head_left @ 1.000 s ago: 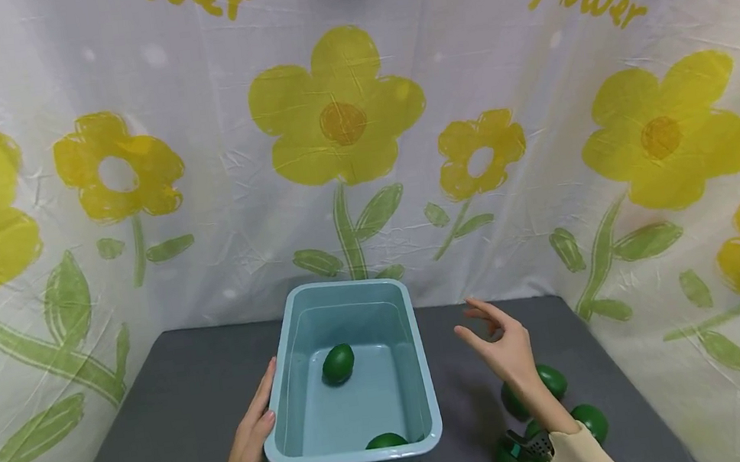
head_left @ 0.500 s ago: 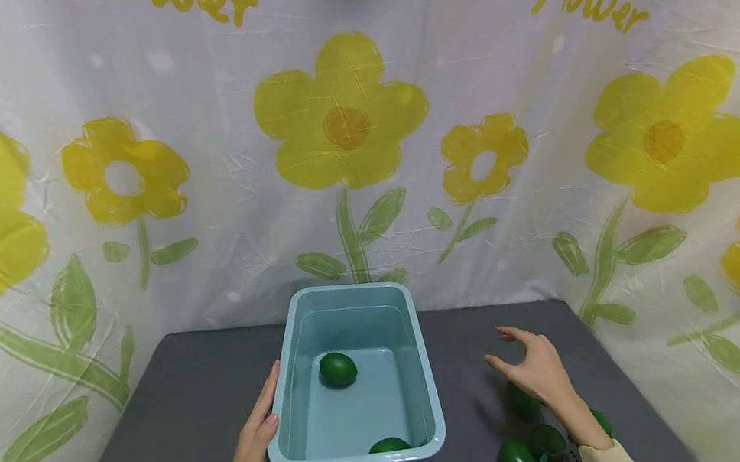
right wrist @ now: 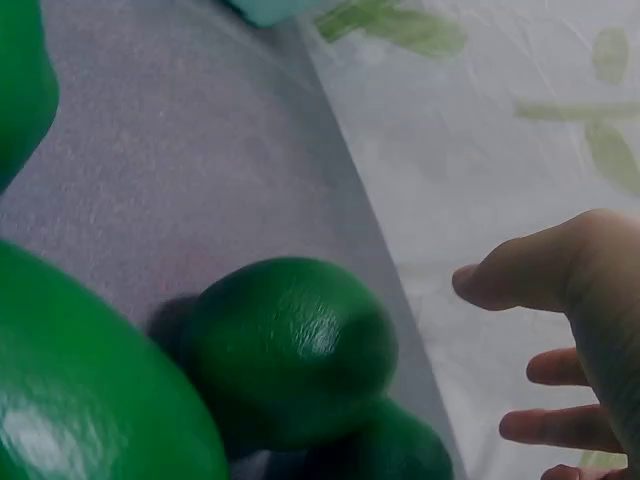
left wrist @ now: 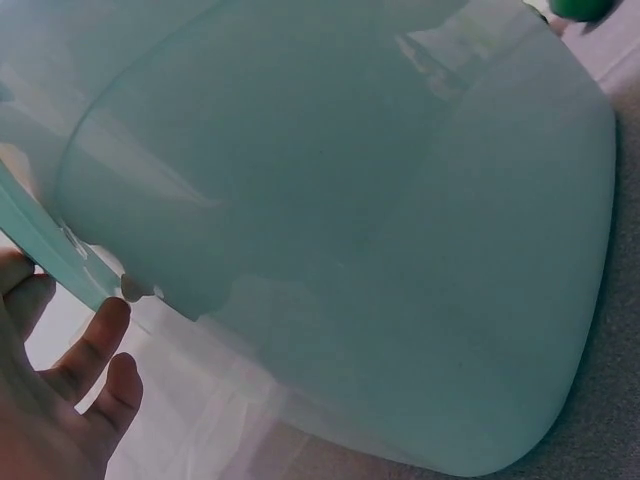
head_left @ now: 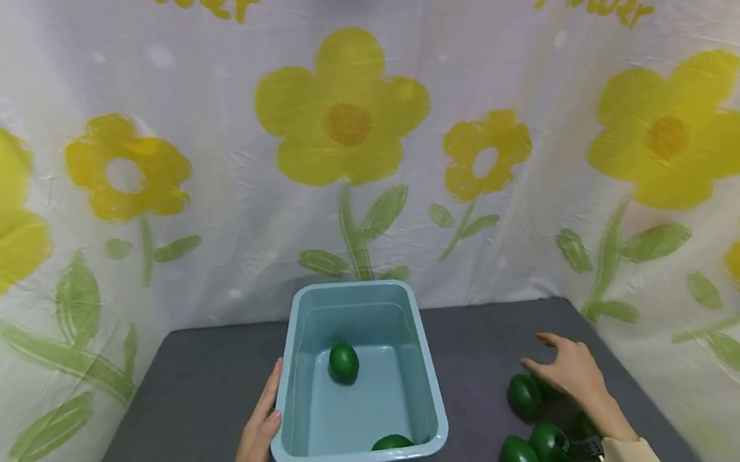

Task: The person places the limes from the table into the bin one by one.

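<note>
My left hand [head_left: 254, 444] rests against the left wall of a pale blue plastic basin [head_left: 363, 459], its fingers extended; in the left wrist view, fingertips [left wrist: 108, 318] touch the rim. Inside lie a glossy, dark green, egg-shaped fruit [head_left: 344, 363] and another green fruit [head_left: 392, 442], partly hidden by the near rim. Off to the right, my right hand [head_left: 573, 369] hovers with thumb and fingers spread apart, holding nothing. Below and beside it are several similar green fruits [head_left: 524, 397]. The right wrist view shows one green fruit [right wrist: 290, 350] left of the thumb [right wrist: 520, 270].
A dark grey tabletop [head_left: 469, 357] carries the basin and the loose fruits. Behind and at both sides hangs a white cloth [head_left: 221, 203] printed with yellow flowers. A dark band [head_left: 580, 448] sits at the right wrist, by the cream sleeve [head_left: 630, 457].
My right hand has moved right and nearer, from beside the basin to over the loose fruits. The farther fruit in the basin has rocked and turned. My left hand stays on the basin.
</note>
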The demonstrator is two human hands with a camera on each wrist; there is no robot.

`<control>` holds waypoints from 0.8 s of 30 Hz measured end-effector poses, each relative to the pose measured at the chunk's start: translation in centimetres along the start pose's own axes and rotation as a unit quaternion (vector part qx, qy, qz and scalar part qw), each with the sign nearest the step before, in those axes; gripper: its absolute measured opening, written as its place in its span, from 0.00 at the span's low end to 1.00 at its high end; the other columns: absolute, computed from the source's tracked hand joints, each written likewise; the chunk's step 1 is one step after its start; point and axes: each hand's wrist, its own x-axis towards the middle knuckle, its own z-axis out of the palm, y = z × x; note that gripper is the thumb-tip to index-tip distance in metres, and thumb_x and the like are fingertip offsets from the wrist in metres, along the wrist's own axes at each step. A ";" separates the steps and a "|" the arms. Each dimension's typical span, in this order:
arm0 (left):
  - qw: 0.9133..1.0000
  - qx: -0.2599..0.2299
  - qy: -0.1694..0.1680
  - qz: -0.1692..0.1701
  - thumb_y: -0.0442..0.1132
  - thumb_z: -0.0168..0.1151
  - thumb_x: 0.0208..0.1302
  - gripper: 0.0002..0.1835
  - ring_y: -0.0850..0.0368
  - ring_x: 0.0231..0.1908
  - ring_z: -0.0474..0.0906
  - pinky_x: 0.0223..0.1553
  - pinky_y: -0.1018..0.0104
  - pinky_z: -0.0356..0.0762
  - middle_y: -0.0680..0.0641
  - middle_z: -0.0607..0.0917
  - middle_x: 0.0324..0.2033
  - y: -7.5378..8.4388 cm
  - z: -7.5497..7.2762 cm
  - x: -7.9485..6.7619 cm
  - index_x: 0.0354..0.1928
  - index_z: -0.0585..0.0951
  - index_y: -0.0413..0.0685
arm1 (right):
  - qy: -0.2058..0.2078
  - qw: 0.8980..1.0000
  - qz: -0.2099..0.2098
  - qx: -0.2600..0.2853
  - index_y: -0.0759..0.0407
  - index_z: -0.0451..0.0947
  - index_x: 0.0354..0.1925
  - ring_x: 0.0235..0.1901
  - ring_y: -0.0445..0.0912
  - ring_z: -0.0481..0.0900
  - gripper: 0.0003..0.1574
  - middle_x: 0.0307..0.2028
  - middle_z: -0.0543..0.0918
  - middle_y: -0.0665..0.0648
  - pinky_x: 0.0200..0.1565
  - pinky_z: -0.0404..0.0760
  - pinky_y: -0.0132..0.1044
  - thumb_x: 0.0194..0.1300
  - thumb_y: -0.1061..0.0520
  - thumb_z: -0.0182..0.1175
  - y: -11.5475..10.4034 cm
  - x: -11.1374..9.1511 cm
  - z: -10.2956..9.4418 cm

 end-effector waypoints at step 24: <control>1.000 0.003 0.007 -0.010 0.31 0.34 0.79 0.34 0.72 0.80 0.50 0.69 0.82 0.51 0.55 0.54 0.84 0.2 0.1 0.0 0.85 0.54 0.43 | -0.023 0.999 0.036 -0.034 0.69 0.79 0.65 0.35 0.59 0.85 0.40 0.48 0.87 0.73 0.26 0.80 0.49 0.64 0.44 0.72 1.9 0.3 1.1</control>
